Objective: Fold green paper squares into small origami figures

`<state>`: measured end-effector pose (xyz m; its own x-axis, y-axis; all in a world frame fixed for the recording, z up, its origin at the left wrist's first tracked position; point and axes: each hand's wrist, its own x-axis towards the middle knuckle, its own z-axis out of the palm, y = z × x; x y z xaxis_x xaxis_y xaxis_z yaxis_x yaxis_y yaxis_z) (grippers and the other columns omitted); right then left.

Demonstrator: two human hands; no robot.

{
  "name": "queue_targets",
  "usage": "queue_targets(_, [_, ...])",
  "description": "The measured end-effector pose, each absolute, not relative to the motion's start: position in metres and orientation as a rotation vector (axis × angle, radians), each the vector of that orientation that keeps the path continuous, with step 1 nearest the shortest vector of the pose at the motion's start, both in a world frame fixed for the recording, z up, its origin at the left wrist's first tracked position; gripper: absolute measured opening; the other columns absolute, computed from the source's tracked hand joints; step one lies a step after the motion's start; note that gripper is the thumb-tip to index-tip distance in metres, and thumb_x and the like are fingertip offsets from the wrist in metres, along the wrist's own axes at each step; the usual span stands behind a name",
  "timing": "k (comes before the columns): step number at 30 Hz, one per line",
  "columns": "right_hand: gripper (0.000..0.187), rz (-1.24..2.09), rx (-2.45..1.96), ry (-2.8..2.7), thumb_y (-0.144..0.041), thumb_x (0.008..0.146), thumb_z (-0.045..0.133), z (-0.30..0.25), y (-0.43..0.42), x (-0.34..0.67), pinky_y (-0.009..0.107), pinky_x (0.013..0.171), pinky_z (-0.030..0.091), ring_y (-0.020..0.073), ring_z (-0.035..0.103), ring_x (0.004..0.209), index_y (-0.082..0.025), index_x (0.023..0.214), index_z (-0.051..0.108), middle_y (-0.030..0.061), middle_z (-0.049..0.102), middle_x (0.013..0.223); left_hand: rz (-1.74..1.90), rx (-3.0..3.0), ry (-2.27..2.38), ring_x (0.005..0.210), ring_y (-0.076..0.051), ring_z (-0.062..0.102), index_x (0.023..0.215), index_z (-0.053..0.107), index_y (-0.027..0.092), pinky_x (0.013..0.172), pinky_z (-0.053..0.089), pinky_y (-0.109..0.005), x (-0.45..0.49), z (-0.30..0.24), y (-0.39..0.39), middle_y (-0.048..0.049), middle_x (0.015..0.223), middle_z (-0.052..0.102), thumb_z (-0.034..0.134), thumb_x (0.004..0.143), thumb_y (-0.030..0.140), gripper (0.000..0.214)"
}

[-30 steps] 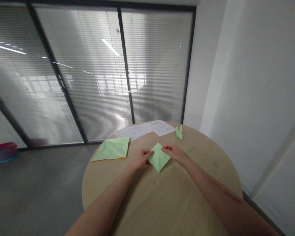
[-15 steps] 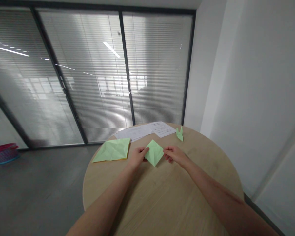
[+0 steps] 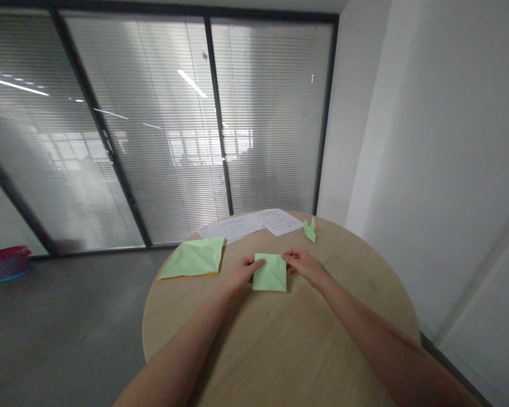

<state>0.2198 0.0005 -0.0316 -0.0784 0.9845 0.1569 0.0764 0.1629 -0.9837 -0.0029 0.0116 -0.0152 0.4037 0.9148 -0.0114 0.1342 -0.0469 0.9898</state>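
Observation:
A small folded square of light green paper point(image 3: 270, 273) is held above the middle of the table, its sides roughly straight to me. My left hand point(image 3: 243, 271) grips its left side, thumb on top and fingers underneath. At the upper right corner my right hand point(image 3: 300, 264) pinches the paper between thumb and fingertips. To the left lies a stack of larger green sheets point(image 3: 197, 257), creased, with a yellow edge showing below. Near the far right edge of the table is a small folded green paper figure point(image 3: 309, 230) with two upright points.
Printed white papers point(image 3: 280, 221) lie at the far edge of the round wooden table point(image 3: 275, 350). A red and blue basket point(image 3: 7, 263) stands on the floor at far left. Glass partitions with blinds point(image 3: 263, 124) rise behind, and a white wall point(image 3: 445, 169) is on the right.
The green paper square has turned from a diamond position to one with level sides. My right hand has shifted slightly up and now pinches its upper right corner.

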Motion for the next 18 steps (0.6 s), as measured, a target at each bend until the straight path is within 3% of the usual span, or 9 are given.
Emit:
queue_targets(6, [0.034,1.067,-1.102,-1.442,-0.046,0.076,0.067,-0.0276,-0.0039,0.2153,0.023,0.052,0.048,0.0128,0.06,0.062,-0.016,0.09,0.065,0.0036,0.066,0.077,0.822,1.507,1.067,0.053,-0.014,0.052,0.073,0.067,0.011,0.051,0.035,-0.025,-0.001,-0.0149,0.0065,-0.0038,0.063,0.063,0.072,0.066,0.055,0.044])
queue_targets(10, [0.035,0.976,-1.104,-1.499,-0.043,0.077,0.066,-0.0297,-0.0021,0.2166,0.023,0.054,0.049,0.0163,0.063,0.073,-0.017,0.101,0.067,0.0071,0.069,0.089,0.897,1.531,1.116,0.052,-0.014,0.052,0.073,0.068,0.012,0.05,0.034,-0.025,-0.0004,-0.0117,0.0047,-0.004,0.063,0.064,0.07,0.068,0.052,0.04])
queue_targets(18, [0.035,0.667,-1.183,-1.683,-0.036,0.079,0.067,-0.0315,-0.001,0.2168,0.03,0.071,0.051,0.0172,0.063,0.074,-0.02,0.11,0.069,0.0058,0.071,0.087,0.993,1.558,1.15,0.055,-0.017,0.056,0.073,0.071,0.014,0.052,0.038,-0.026,-0.0023,-0.0094,0.0055,-0.0052,0.066,0.068,0.065,0.071,0.046,0.032])
